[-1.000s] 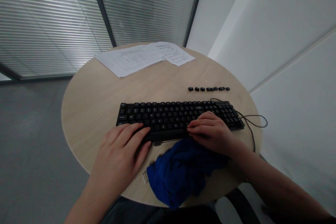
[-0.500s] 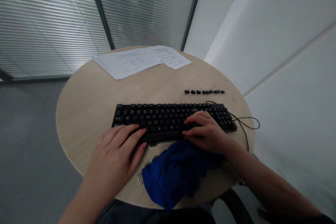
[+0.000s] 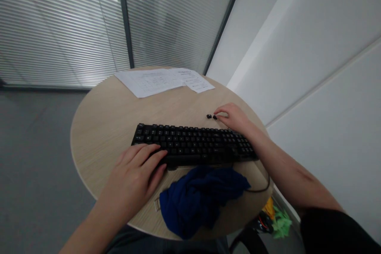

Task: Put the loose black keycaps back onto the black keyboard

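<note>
1. On the round table (image 3: 98, 135), with six o'clock nearest to the person: at five, a crumpled blue cloth (image 3: 202, 202) near the rim, with a small pale object (image 3: 157, 204) at its left, toward six-thirty.
2. At four, a dark cable (image 3: 258, 191) in a curve near the rim; farther out, down on the floor, yellow-orange and bright green items (image 3: 281, 222), too unclear to name.
3. At eight, the left hand (image 3: 133, 174), palm down, fingertips on the front left corner of a keyboard, thumb apart from the fingers, not clamped around anything.
4. Across the middle, from nine to three, the black keyboard (image 3: 190, 145) itself, flat, just beyond the cloth.
5. Between one and two, past the keyboard's back edge, the right hand (image 3: 233, 117), thumb and forefinger close together at a small black piece (image 3: 214, 118); impossible to tell whether clamped on it.
6. At one, just left of those fingertips, a second black piece (image 3: 209, 116).
7. At twelve, near the far rim, printed papers (image 3: 160, 81), overlapping.
8. Beyond, slatted blinds (image 3: 59, 35) from ten to twelve; toward two, a white wall (image 3: 333, 139).
</note>
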Demonstrator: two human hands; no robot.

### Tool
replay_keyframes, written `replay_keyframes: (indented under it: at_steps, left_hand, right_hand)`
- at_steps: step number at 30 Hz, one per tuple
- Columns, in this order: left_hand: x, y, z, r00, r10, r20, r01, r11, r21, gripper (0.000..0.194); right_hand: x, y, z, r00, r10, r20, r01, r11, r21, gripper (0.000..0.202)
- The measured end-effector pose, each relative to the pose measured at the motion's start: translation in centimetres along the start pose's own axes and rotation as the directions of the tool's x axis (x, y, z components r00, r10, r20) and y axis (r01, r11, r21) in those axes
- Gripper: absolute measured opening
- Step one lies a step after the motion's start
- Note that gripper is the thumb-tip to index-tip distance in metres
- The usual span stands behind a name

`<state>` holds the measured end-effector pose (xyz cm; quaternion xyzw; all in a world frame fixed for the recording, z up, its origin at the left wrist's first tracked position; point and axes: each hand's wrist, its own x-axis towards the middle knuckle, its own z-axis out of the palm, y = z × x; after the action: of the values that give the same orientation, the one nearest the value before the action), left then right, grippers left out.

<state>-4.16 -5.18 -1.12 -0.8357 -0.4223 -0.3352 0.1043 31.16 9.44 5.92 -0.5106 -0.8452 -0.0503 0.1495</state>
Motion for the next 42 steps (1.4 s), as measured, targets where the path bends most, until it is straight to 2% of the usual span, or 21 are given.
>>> replay_keyframes:
  at_steps: [2, 4, 10, 14, 17, 21, 24, 27, 34, 42]
  left_hand:
    - [0.0, 0.0, 0.0, 1.000, -0.006, -0.011, 0.005, 1.000, -0.003, 0.026]
    - [0.0, 0.1, 0.0, 1.000, -0.013, -0.025, 0.012, 1.000, -0.014, 0.026]
    - [-0.1, 0.3, -0.1, 0.999, -0.015, -0.033, 0.014, 1.000, -0.027, 0.027]
    - [-0.1, 0.3, 0.1, 0.999, -0.026, -0.022, 0.025, 0.999, -0.040, 0.027]
    - [-0.1, 0.2, 0.2, 0.999, -0.037, -0.017, 0.036, 0.997, -0.062, 0.027]
    - [-0.2, 0.2, 0.1, 0.999, -0.034, 0.005, 0.035, 0.997, -0.063, 0.027]
    - [-0.1, 0.2, 0.2, 0.999, -0.027, 0.018, 0.028, 0.998, -0.049, 0.028]
    - [-0.1, 0.2, 0.2, 0.999, -0.028, 0.024, 0.029, 0.999, -0.041, 0.028]
    - [0.1, 0.2, 0.1, 0.999, -0.016, 0.033, 0.017, 1.000, -0.015, 0.030]
    - [0.0, 0.2, 0.2, 0.998, -0.051, 0.045, 0.053, 0.998, -0.033, 0.030]
  right_hand:
    - [1.9, 1.1, 1.2, 0.988, 0.106, 0.117, -0.101, 0.994, -0.046, 0.020]
    - [2.9, 1.7, 2.3, 0.973, 0.147, 0.178, -0.136, 0.988, -0.072, 0.021]
    - [4.1, 1.7, 3.6, 0.963, 0.116, 0.244, -0.109, 0.993, -0.042, 0.016]
    - [4.0, 0.8, 3.1, 0.967, 0.113, 0.230, -0.111, 0.994, -0.019, 0.017]
    - [2.0, -0.7, 1.3, 0.992, 0.070, 0.101, -0.077, 0.995, 0.065, 0.015]
    - [-3.3, -3.6, -1.7, 0.997, -0.040, -0.060, 0.054, 0.964, 0.259, 0.014]
    - [-7.2, -5.5, -2.6, 0.990, -0.131, -0.054, 0.142, 0.933, 0.332, 0.013]
    - [-9.7, -6.5, -2.0, 0.986, -0.166, -0.024, 0.162, 0.910, 0.381, 0.009]
    - [-10.9, -6.6, 0.5, 0.987, -0.152, -0.049, 0.159, 0.889, 0.429, 0.007]
    - [-11.1, -7.1, 1.1, 0.975, -0.203, -0.085, 0.220, 0.912, 0.346, 0.007]
